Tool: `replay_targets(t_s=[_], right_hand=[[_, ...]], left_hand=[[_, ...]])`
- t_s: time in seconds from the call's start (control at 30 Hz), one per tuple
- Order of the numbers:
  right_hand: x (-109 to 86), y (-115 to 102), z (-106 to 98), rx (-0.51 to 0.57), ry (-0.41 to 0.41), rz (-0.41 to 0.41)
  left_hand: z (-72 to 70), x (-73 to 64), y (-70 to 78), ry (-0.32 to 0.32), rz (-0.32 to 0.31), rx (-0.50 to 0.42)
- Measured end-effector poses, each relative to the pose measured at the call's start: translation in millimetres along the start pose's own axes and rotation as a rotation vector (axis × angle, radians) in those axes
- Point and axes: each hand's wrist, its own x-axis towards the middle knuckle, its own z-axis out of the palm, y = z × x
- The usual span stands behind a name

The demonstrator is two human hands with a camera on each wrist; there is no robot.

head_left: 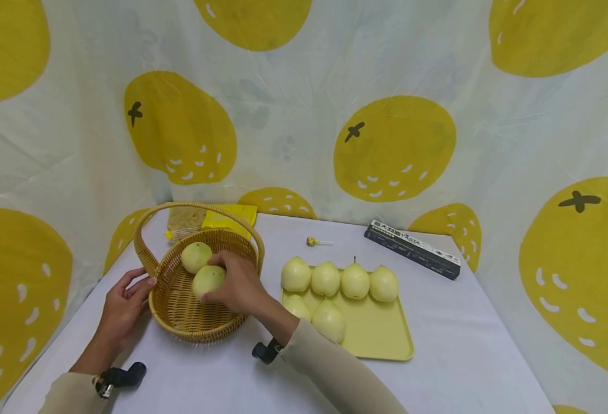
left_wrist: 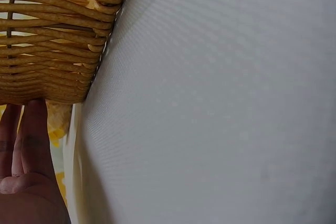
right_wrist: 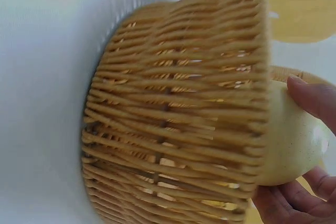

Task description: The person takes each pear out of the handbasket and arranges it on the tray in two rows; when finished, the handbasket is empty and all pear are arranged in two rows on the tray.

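A round wicker basket (head_left: 195, 330) with a tall arched handle stands on the left of the table. My right hand (head_left: 239, 284) reaches over its rim and grips a pale yellow-green pear (head_left: 209, 282), thumb on one side and fingers on the other. The right wrist view shows this pear (right_wrist: 294, 135) at rim height behind the woven wall. Another pear (head_left: 197, 257) lies inside the basket, towards the back. At the basket's left side, my left hand (head_left: 122, 305) touches the wall near the handle's foot; its fingers (left_wrist: 35, 135) look fairly straight in the left wrist view.
Right of the basket, a yellow tray (head_left: 381, 339) bears several pears (head_left: 355, 282), some partly covered by my right sleeve. Behind the tray lie a lollipop (head_left: 312, 241) and a long dark pasta box (head_left: 412, 248). A yellow packet (head_left: 231, 218) sits behind the basket.
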Motion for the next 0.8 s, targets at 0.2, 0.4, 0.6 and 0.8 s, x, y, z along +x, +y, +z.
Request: replay_targets(t_s=[0.2, 0.4, 0.6, 0.8], right_hand=[[-14.9, -4, -8, 0.036, 0.006, -0.056], [-28.3, -9, -16, 0.070, 0.020, -0.075], [-40.3, -14, -27, 0.127, 0.045, -0.084], [-51.5, -18, -38, 0.158, 0.058, -0.079]], left_hand=[[0.5, 0.3, -1.8, -0.001, 0.002, 0.004], [1.5, -0.6, -3.7, -0.003, -0.004, 0.011], [1.7, -0.7, -0.8, -0.006, 0.003, 0.012], [0.7, -0.9, 0.7, 0.000, -0.002, 0.003]])
